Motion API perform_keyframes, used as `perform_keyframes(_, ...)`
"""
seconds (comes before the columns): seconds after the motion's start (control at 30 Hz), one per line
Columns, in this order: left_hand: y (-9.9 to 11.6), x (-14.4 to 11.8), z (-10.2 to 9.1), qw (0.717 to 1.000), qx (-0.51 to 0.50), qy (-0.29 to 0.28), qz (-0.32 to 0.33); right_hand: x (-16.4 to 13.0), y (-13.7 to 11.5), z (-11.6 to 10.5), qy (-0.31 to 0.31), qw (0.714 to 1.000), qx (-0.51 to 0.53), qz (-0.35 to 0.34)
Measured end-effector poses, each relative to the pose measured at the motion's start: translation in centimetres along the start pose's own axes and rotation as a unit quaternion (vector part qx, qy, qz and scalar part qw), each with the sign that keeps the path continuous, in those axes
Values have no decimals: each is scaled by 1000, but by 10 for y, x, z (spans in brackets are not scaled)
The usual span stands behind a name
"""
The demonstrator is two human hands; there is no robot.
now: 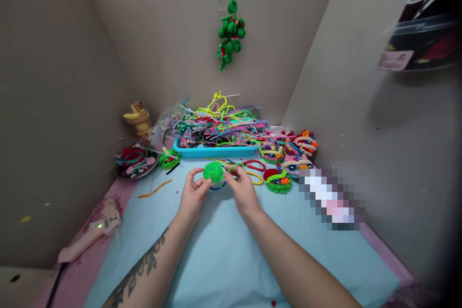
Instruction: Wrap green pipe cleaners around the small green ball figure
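Observation:
Between my two hands is a bright green coil (213, 172) of fuzzy pipe cleaner, wound into a flat round disc and held up above the blue table cover. My left hand (192, 194) pinches its left edge between thumb and fingers. At the right edge, my right hand (242, 191) is closed on the coil's loose strand, which sticks out past the fingers. Behind the hands lie red (256, 164) and yellow (257, 178) pipe cleaner loops, with scissors partly hidden. A blue curved piece shows just below the coil.
A blue tray (216, 152) heaped with pipe cleaners stands at the back. Colourful fuzzy figures (277, 181) sit at right, a green one (169, 159) at left beside a round dish (135, 173). A pink glue gun (92, 238) lies at the left edge. Green pieces (231, 33) hang above.

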State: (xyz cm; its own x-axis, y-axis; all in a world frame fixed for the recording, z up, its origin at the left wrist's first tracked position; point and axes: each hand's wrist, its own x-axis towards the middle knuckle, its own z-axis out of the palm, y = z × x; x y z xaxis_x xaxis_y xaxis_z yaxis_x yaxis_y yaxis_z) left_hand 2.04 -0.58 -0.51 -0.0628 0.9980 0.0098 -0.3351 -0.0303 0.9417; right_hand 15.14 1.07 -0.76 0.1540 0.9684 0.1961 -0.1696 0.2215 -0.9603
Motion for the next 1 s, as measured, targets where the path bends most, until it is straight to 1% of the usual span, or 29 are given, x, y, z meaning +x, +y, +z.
perform_keyframes(0.07,2,0,0,1000,-3,-2,-7,3,0,-2,-14,999,33,11)
perform_keyframes(0.13,4,0,0,1000,-5,-2,-19,6,0,-4,-17,999,37,12)
perform_keyframes(0.33,9,-2,2,998,-4,-31,-51,9,0,-8,-19,1000,9,-5)
perform_keyframes(0.5,8,0,0,998,34,-37,-43,11,2,-10,-48,997,-50,-33)
perform_keyframes(0.57,6,0,-1,997,72,-18,-19,11,5,-10,-46,996,-66,-33)
perform_keyframes(0.63,3,0,-1,992,122,32,33,10,7,-8,-32,996,-75,-29)
perform_keyframes(0.7,1,-2,-1,977,167,88,95,9,10,-6,-13,996,-84,-30)
perform_keyframes(0.73,0,-3,0,971,182,103,116,8,11,-5,-3,996,-86,-30)
perform_keyframes(0.77,-1,-4,0,968,192,105,126,7,13,-4,7,996,-85,-31)
perform_keyframes(0.8,-1,-5,1,968,197,93,122,6,13,-3,15,996,-81,-30)
perform_keyframes(0.9,-3,-9,4,979,187,29,74,2,14,2,22,998,-63,-21)
perform_keyframes(0.93,-3,-9,6,982,176,20,63,1,13,4,18,998,-59,-18)
perform_keyframes(1.0,-2,-10,8,986,152,34,61,-2,11,7,7,998,-53,-14)
